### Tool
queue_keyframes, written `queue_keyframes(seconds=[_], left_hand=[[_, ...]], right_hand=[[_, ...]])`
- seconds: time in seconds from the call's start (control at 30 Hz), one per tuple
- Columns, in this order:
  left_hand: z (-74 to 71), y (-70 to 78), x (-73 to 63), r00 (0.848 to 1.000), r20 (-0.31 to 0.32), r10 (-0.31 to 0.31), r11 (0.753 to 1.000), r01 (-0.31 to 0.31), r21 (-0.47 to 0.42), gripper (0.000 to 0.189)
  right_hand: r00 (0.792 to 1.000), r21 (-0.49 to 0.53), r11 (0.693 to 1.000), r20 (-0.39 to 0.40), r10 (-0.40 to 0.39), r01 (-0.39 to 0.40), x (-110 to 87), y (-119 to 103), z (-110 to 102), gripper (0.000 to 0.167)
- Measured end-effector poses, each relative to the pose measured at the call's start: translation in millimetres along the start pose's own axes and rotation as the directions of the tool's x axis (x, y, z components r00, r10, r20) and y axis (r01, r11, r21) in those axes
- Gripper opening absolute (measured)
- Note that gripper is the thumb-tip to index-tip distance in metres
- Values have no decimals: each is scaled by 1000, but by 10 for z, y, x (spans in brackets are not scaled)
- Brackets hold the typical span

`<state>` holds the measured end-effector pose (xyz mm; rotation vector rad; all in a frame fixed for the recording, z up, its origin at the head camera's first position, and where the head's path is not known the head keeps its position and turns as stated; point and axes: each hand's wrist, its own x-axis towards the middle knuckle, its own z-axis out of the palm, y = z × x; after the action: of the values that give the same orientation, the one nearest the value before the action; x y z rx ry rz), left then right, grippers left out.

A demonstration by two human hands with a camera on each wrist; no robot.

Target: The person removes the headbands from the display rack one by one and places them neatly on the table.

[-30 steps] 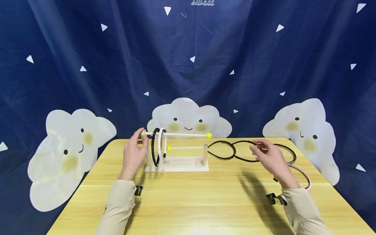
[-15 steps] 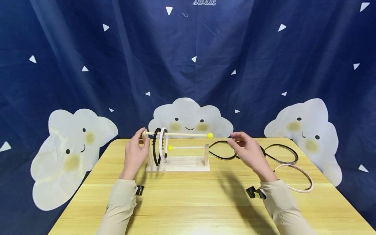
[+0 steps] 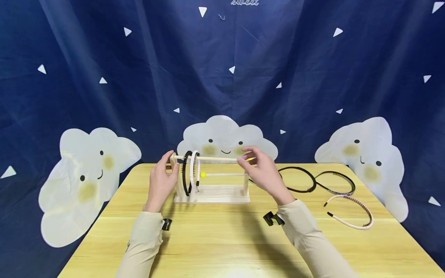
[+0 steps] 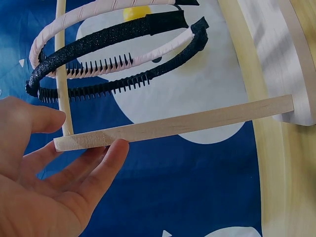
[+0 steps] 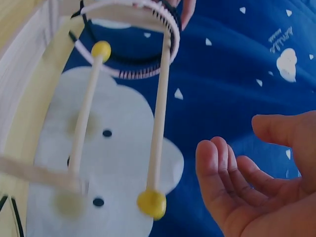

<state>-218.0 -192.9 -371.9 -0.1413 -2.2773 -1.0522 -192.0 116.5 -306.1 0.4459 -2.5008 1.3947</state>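
Rack, pale bare wood, stands on the table. Upper rod runs right from the taller left upright, tipped with a yellow ball; lower rod runs left from the shorter right upright, also ball-tipped. Black band and pale band hang on upper rod near its left end, both toothed inside; black one glittery, pale one wrapped, dark-tipped. Left hand grips top of left upright. Right hand is empty, fingers loosely bent, near the upper ball. More black bands and a pink band lie right of rack.
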Motion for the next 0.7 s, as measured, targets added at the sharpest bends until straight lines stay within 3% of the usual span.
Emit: queue_keyframes(seconds=[0.3, 0.7], left_hand=[[15, 2, 3, 1000, -7, 4, 1000, -4, 8, 45], [22, -4, -3, 1000, -4, -6, 1000, 6, 1, 46]], right_hand=[[1000, 26, 1000, 17, -10, 10, 174, -213, 430, 38], [997, 65, 997, 64, -52, 48, 295, -282, 946, 39]])
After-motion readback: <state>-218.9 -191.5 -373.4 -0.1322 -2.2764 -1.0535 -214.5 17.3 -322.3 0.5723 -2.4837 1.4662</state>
